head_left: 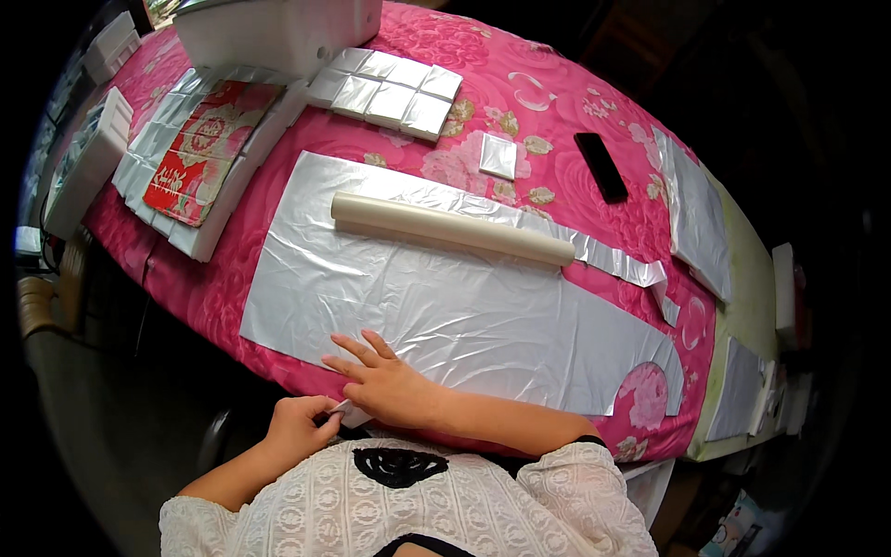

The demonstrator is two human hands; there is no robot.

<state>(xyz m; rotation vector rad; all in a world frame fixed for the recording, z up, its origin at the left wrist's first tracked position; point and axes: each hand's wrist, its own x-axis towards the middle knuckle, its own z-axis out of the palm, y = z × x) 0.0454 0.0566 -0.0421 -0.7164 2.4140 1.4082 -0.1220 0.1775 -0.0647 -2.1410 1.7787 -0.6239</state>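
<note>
A large silver foil sheet (pixel 418 325) lies creased across the table in front of me, with a round cut-out near its right end. My right hand (pixel 388 383) rests at the sheet's near edge, fingers spread and stretched over the foil. Close beside it, at the table's near edge, my left hand (pixel 304 427) is closed in a pinch on a small whitish piece (pixel 351 414). Whether that piece belongs to the sheet cannot be made out. A long cream-coloured tube (pixel 452 227) lies across the far part of the foil.
Stacked silver packets (pixel 394 91) and a single silver packet (pixel 498 156) sit beyond the sheet. A red printed card (pixel 213 153) lies on more packets at left. There are a white box (pixel 278 37), a black phone (pixel 601 167) and folded foil (pixel 691 213) on the pink flowered cloth.
</note>
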